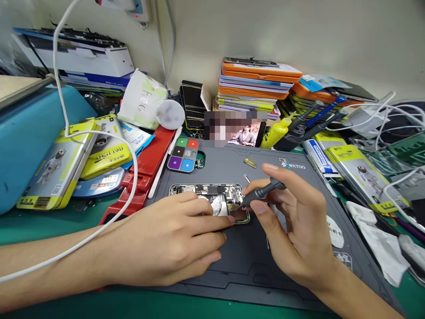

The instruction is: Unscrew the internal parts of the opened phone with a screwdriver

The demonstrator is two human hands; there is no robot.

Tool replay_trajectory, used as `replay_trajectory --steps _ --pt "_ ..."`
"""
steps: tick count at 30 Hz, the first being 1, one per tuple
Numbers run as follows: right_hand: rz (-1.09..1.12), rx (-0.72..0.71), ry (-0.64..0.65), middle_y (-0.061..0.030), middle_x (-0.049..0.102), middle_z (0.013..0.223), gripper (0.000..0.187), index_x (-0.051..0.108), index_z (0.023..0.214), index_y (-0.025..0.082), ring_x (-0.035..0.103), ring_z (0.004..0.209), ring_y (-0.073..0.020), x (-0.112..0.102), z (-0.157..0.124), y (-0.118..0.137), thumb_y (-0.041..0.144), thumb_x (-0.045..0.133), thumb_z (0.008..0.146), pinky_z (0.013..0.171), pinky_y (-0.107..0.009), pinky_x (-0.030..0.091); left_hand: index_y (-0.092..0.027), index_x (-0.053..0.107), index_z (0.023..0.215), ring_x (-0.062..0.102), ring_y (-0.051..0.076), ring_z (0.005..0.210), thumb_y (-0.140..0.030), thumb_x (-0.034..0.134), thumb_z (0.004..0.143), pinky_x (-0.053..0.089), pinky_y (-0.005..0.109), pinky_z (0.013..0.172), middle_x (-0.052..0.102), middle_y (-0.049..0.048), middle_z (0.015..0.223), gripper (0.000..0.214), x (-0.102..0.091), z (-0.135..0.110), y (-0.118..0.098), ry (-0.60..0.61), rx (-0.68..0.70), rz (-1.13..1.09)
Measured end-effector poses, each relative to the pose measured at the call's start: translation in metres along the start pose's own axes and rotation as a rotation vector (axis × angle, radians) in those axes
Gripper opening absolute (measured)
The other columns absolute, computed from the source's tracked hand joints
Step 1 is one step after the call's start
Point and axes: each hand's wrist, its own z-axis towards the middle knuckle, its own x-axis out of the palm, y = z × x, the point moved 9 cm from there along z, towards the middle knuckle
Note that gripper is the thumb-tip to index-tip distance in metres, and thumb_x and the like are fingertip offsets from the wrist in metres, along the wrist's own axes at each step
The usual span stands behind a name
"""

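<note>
- Cluttered green bench under a pale wall, with a grey mat (299, 248) laid across it; every place below is given from the opened phone on that mat.
- Opened phone (212, 197): it lies flat on the mat with its insides showing, and its long axis runs left to right across the view.
- Left hand (166, 239): it rests palm down over the phone's near edge and left half. The fingers are stretched out and close together, their tips on the phone's middle, and they close around nothing.
- Right hand (295, 221): it sits just right of the phone, fingers curled, pinching a dark screwdriver (262, 192) between thumb and forefinger.
- The screwdriver slants down and left, roughly in line with the phone's long axis, and its tip meets the phone's right end. Whether the tip sits in a screw is too small to tell.
- So the left hand is on the phone itself, while the right reaches it only through the tool, from the right end.
- Just beyond the phone's right end lies a small gold part (250, 163); beyond its left end sits a tray of coloured squares (183, 154).
- Left of the phone, off the mat, lie a red plastic tool (146, 173) and a white cable (129, 177) that loops down across the left forearm.
- Well beyond the phone, against the wall, stands a stack of orange cases (255, 84).
</note>
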Motion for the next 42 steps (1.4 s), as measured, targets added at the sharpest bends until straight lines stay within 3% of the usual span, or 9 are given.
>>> replay_trajectory --steps 13,18,22,24,27,31,34,38,42 --pt "-0.020 -0.048 0.014 -0.0104 0.060 0.160 0.081 0.036 0.169 0.028 0.072 0.121 -0.0191 0.001 0.001 0.006 -0.003 0.061 0.099 0.094 -0.033 0.065 -0.015 0.077 0.128 0.068 0.026 0.123 -0.023 0.053 0.115 0.048 0.045 0.108 0.073 0.0011 0.151 0.028 0.000 -0.001 -0.002 -0.004 -0.006 -0.009" --pt "-0.157 -0.150 0.005 -0.0094 0.066 0.155 0.082 0.039 0.169 0.022 0.075 0.112 -0.0186 -0.001 0.005 0.018 -0.004 0.066 0.096 0.092 -0.033 0.064 -0.017 0.077 0.124 0.069 0.026 0.122 -0.023 0.055 0.114 0.050 0.046 0.108 0.071 0.0035 0.153 0.025 0.000 -0.001 -0.001 -0.005 -0.007 -0.010" --pt "-0.270 -0.205 0.030 -0.0086 0.073 0.147 0.071 0.045 0.166 0.021 0.075 0.108 -0.0220 -0.003 0.011 0.028 0.005 0.065 0.100 0.090 -0.037 0.062 -0.018 0.078 0.121 0.070 0.026 0.123 -0.021 0.054 0.114 0.049 0.046 0.108 0.070 0.0027 0.155 0.025 0.000 0.000 0.000 0.022 -0.026 -0.015" --pt "-0.307 -0.210 0.011 -0.0086 0.075 0.144 0.066 0.049 0.165 0.020 0.075 0.109 -0.0228 -0.006 0.013 0.031 0.004 0.062 0.102 0.090 -0.038 0.061 -0.017 0.078 0.123 0.069 0.026 0.123 -0.022 0.055 0.114 0.048 0.046 0.110 0.069 0.0019 0.156 0.025 0.000 0.000 0.000 0.020 -0.027 -0.018" --pt "-0.364 -0.224 -0.047 -0.0072 0.079 0.134 0.070 0.054 0.163 0.021 0.073 0.094 -0.0205 -0.011 0.013 0.035 -0.003 0.063 0.098 0.080 -0.036 0.058 -0.017 0.078 0.122 0.069 0.026 0.122 -0.023 0.055 0.115 0.048 0.046 0.109 0.070 0.0016 0.155 0.026 -0.001 0.000 -0.001 0.006 -0.025 -0.016" --pt "-0.290 -0.187 -0.010 -0.0095 0.075 0.139 0.072 0.053 0.164 0.023 0.074 0.104 -0.0235 -0.009 0.013 0.030 -0.003 0.062 0.097 0.086 -0.039 0.059 -0.017 0.078 0.124 0.070 0.026 0.122 -0.023 0.053 0.115 0.046 0.047 0.110 0.069 0.0017 0.157 0.027 -0.001 0.000 -0.001 0.014 -0.026 -0.009" --pt "-0.282 -0.171 -0.012 -0.0082 0.076 0.135 0.073 0.053 0.164 0.025 0.073 0.098 -0.0219 -0.010 0.014 0.028 -0.003 0.061 0.097 0.082 -0.037 0.059 -0.017 0.077 0.127 0.069 0.026 0.123 -0.023 0.052 0.116 0.045 0.048 0.111 0.067 0.0017 0.159 0.028 0.000 0.000 -0.001 0.024 -0.022 -0.008" --pt "-0.284 -0.175 -0.012 -0.0088 0.074 0.141 0.072 0.052 0.164 0.024 0.074 0.112 -0.0236 -0.010 0.014 0.029 -0.003 0.061 0.098 0.094 -0.039 0.059 -0.016 0.077 0.129 0.068 0.026 0.124 -0.023 0.052 0.116 0.045 0.048 0.110 0.067 0.0013 0.159 0.029 0.001 -0.001 -0.001 0.030 -0.018 -0.011" --pt "-0.320 -0.173 -0.050 -0.0100 0.077 0.132 0.068 0.059 0.159 0.023 0.073 0.100 -0.0222 -0.014 0.014 0.030 -0.004 0.063 0.097 0.086 -0.039 0.059 -0.016 0.077 0.129 0.069 0.026 0.122 -0.022 0.054 0.115 0.047 0.047 0.106 0.067 0.0021 0.159 0.028 0.001 -0.001 0.000 0.018 -0.021 -0.018"
